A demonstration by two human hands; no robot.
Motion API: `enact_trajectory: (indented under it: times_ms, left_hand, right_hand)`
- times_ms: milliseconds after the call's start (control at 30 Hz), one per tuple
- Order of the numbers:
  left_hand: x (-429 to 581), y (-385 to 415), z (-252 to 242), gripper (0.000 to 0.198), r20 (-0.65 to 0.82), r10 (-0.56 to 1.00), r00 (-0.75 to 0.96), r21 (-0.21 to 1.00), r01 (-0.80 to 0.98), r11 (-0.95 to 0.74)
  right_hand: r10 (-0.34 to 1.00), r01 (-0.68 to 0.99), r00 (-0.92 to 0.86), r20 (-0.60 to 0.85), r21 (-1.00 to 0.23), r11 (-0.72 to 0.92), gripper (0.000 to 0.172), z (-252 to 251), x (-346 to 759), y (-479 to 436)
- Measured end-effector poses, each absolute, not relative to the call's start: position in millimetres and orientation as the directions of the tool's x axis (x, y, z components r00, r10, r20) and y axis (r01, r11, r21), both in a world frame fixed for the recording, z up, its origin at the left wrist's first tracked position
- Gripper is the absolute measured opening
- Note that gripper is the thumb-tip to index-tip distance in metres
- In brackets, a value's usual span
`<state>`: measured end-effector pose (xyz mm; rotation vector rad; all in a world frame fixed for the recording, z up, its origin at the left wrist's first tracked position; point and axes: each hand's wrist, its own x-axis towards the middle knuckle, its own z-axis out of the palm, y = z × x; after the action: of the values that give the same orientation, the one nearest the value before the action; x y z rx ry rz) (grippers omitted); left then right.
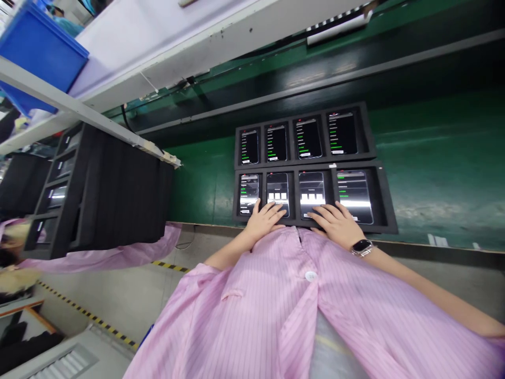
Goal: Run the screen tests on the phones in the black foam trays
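Observation:
Two black foam trays lie side by side on the green bench, a near tray (pixel 384 210) and a far tray (pixel 369 131). Each has a row of smartphones in its slots. My left hand (pixel 263 220) rests on the near tray's front edge, fingers spread over the lower part of a smartphone (pixel 278 184) with white boxes on its screen. Similarly, my right hand (pixel 337 223), wearing a watch, lies with fingers apart over another smartphone (pixel 311 183) and the one beside it (pixel 357 192). Lit screens in the far tray show green and white text lines, as on this smartphone (pixel 309 134).
On the left stands a stack of black foam trays (pixel 126 195), under a white frame bar (pixel 118 129). A blue bin (pixel 43 47) sits on the upper shelf (pixel 165 31). Another person's pink sleeve (pixel 106 261) shows behind the stack. The green bench (pixel 437 158) extends right.

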<state>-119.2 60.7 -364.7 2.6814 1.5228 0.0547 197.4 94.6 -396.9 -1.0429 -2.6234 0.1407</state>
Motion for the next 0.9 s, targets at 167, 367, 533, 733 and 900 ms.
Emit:
enact_trajectory:
  times_ms: [167, 367, 533, 733, 900]
  left_hand:
    - [-108.1, 73.6, -354.5, 0.065, 0.076, 0.947, 0.313, 0.103, 0.942, -0.319]
    - [-92.4, 82.3, -355.9, 0.063, 0.073, 0.972, 0.224, 0.15, 0.961, -0.232]
    - [-92.8, 82.1, -356.2, 0.059, 0.057, 0.97, 0.236, 0.17, 0.955, -0.242]
    - [-104.3, 73.8, -357.4, 0.064, 0.124, 0.983, 0.133, 0.277, 0.947, -0.163]
    - [-152.0, 48.7, -356.3, 0.062, 0.168, 0.983, -0.074, 0.338, 0.941, 0.013]
  right_hand:
    - [0.693, 0.656, -0.673, 0.258, -0.226, 0.721, 0.041, -392.9, 195.2, 98.0]
    - [0.756, 0.722, -0.566, 0.329, -0.247, 0.647, 0.062, -380.2, 182.2, 103.9]
    - [0.791, 0.77, -0.506, 0.344, -0.233, 0.594, 0.075, -382.0, 168.5, 102.3]
    - [0.87, 0.82, -0.451, 0.197, -0.293, 0.491, 0.074, -372.4, 174.2, 102.2]
    - [0.936, 0.882, -0.274, 0.221, -0.329, 0.336, 0.08, -363.4, 227.0, 90.5]
